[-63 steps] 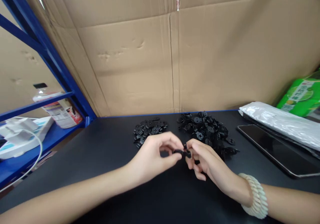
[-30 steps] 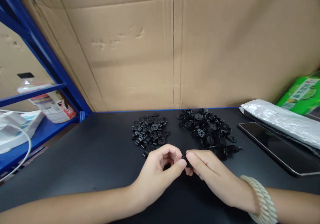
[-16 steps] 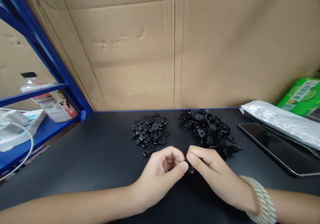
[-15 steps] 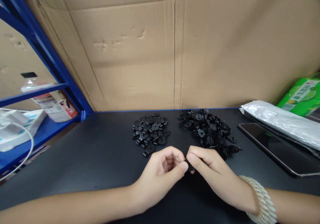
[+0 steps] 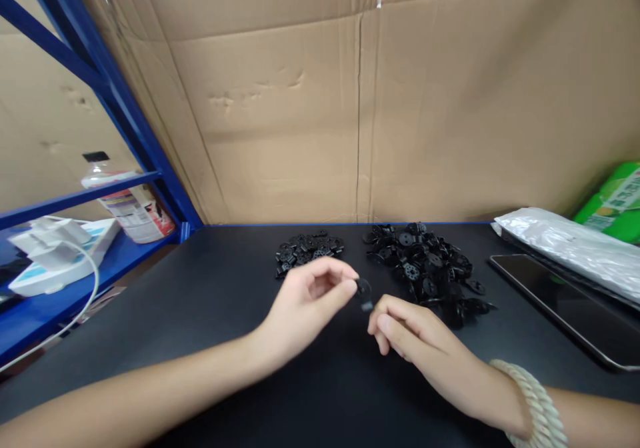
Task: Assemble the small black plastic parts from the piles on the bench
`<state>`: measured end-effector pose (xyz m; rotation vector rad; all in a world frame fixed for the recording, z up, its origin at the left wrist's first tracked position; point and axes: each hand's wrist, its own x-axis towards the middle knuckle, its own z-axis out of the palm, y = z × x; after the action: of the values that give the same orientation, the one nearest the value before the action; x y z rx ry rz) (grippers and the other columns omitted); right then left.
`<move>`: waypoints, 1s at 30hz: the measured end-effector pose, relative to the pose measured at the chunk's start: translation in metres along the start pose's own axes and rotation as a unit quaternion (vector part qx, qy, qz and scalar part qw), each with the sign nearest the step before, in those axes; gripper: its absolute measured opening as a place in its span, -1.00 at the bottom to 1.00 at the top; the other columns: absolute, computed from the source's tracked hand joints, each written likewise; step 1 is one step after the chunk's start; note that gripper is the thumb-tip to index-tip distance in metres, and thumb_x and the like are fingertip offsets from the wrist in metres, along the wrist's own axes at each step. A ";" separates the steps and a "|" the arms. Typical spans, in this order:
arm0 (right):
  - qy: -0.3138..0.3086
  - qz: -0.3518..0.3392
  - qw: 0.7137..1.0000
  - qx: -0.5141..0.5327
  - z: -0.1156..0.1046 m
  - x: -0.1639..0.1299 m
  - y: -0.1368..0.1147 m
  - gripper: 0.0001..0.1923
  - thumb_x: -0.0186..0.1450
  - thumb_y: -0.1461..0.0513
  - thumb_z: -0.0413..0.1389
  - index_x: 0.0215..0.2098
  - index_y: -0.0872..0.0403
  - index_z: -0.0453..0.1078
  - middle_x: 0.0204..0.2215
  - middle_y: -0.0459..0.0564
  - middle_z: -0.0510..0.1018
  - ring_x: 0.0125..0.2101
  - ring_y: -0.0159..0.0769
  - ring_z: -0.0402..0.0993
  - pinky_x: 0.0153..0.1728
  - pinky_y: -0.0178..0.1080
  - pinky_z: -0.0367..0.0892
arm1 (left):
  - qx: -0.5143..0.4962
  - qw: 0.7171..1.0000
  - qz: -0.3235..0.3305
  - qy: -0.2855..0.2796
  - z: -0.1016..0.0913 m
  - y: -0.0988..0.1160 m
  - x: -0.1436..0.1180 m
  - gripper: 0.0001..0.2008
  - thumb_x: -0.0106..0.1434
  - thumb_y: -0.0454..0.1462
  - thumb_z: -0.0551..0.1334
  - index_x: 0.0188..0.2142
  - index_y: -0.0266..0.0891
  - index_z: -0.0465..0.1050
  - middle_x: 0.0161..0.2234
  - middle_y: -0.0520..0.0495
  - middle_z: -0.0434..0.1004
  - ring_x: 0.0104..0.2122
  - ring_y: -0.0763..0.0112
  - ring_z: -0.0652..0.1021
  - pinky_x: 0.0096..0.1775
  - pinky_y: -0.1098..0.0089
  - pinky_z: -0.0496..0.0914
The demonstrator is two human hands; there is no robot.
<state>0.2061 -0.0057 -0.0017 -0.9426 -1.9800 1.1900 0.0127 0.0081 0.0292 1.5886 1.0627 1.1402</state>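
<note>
A small black plastic clip [image 5: 364, 293], a round disc with a short tab, is pinched between the thumb and fingertips of my left hand [image 5: 295, 308]. It is held above the black tabletop, slightly blurred, its tab pointing down to the right. My right hand [image 5: 417, 335] is just right of and below the clip, apart from it. Its fingers are curled in, the thumb lying against the index finger, and nothing shows in them. Beyond my left hand lies a pile of similar clips [image 5: 310, 245], partly hidden by that hand. A larger, looser pile of black discs [image 5: 425, 261] lies beyond my right hand.
On the right lie a dark phone [image 5: 560, 308], a silvery plastic package [image 5: 570, 245] and a green pack [image 5: 613, 201]. To the left, a blue metal shelf [image 5: 173, 188] holds a bottle [image 5: 135, 208] and a white power strip [image 5: 65, 261]. Cardboard [image 5: 280, 115] stands behind the table [image 5: 210, 388].
My hands have separated. The left has lifted up and away with the clip, while the right has let go of it and curled its fingers. The view has shifted slightly left.
</note>
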 end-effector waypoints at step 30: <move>-0.015 -0.044 0.996 -0.080 -0.003 -0.004 -0.007 -0.62 0.44 0.15 -0.12 -0.50 0.08 0.26 -0.56 -0.14 0.37 -0.50 -0.39 0.28 -0.43 -0.33 0.18 | 0.229 0.948 0.160 -0.154 0.012 -0.017 -0.020 -0.85 0.19 -0.45 0.14 -0.29 -0.25 0.42 -0.37 -0.01 0.45 -0.40 0.43 0.41 -0.33 0.45 0.33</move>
<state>0.2086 -0.0098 0.0049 -0.9099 -2.1432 1.0136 0.0177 -0.0086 0.0069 2.2898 0.9203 0.8372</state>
